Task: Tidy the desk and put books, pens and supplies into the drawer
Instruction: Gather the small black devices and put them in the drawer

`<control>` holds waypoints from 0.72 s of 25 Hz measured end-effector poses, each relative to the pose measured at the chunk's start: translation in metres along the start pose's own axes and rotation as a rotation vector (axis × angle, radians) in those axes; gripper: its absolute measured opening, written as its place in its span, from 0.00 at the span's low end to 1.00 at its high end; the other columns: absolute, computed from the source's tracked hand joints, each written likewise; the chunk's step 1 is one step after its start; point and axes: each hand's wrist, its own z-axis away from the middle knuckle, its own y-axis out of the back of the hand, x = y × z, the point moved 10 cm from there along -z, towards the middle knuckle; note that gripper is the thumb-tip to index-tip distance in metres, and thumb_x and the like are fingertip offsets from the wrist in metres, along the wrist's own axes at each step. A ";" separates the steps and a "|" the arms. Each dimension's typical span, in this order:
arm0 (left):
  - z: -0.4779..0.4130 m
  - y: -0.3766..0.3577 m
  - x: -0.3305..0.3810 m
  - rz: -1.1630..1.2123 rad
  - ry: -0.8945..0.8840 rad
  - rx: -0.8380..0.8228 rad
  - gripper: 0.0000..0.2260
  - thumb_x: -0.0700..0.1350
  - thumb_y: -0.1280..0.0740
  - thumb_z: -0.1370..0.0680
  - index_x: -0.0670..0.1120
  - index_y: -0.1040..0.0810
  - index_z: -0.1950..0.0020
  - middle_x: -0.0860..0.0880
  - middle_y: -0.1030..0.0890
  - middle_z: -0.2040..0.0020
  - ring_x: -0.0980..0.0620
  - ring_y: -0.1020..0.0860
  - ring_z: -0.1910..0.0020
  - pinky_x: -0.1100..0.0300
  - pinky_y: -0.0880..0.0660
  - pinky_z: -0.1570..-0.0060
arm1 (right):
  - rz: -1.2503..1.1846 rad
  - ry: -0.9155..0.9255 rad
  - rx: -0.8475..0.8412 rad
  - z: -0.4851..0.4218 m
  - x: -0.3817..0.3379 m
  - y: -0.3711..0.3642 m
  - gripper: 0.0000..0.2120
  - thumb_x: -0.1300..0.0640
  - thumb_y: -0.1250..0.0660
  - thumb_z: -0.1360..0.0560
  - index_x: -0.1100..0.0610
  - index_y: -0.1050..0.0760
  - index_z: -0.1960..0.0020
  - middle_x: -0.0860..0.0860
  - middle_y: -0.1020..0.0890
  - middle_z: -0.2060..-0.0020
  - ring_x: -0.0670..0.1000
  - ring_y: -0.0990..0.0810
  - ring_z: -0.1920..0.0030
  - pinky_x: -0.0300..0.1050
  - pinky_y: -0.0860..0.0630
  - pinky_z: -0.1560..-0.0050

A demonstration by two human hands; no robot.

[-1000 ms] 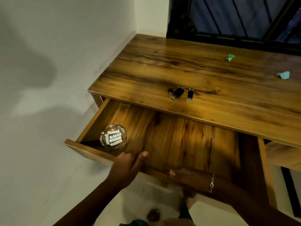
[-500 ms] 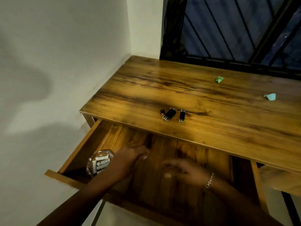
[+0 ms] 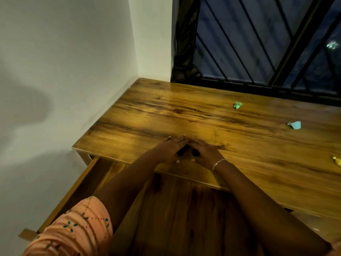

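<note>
Cupping my left hand (image 3: 170, 149) and right hand (image 3: 205, 151) over small black sticks (image 3: 195, 154), grip unclear, with the open wooden drawer (image 3: 184, 209) just toward me.

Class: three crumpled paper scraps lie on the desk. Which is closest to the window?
The green scrap; the pale blue scrap and the yellow scrap at the picture's right edge lie farther forward.

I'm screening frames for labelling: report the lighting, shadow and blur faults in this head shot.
Head view: dim, warm light, with a sheen along the desk top; a soft shadow falls on the white wall; motion blur smears the left hand and right hand, so the small dark things between them and the grip cannot be made out; the green paper scrap is fairly sharp.
</note>
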 end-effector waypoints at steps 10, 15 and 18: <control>0.018 0.009 0.002 0.007 0.031 -0.020 0.41 0.52 0.25 0.34 0.42 0.40 0.28 0.41 0.38 0.30 0.42 0.39 0.30 0.51 0.40 0.31 | -0.122 -0.091 0.091 0.018 -0.006 0.013 0.27 0.53 0.26 0.33 0.55 0.30 0.37 0.55 0.29 0.39 0.56 0.30 0.38 0.44 0.32 0.44; 0.121 0.005 0.007 -0.042 -0.039 0.115 0.40 0.57 0.28 0.32 0.44 0.41 0.27 0.45 0.40 0.29 0.46 0.42 0.29 0.57 0.42 0.32 | -0.320 0.153 0.123 0.083 -0.094 -0.008 0.34 0.49 0.26 0.34 0.54 0.35 0.33 0.50 0.29 0.37 0.50 0.31 0.36 0.42 0.34 0.40; 0.173 -0.048 -0.006 0.031 -0.027 -0.004 0.35 0.55 0.29 0.31 0.46 0.38 0.28 0.46 0.38 0.29 0.47 0.39 0.31 0.61 0.40 0.37 | -0.280 0.242 -0.031 0.099 -0.141 -0.072 0.35 0.48 0.29 0.31 0.55 0.39 0.30 0.51 0.33 0.32 0.51 0.34 0.32 0.42 0.39 0.35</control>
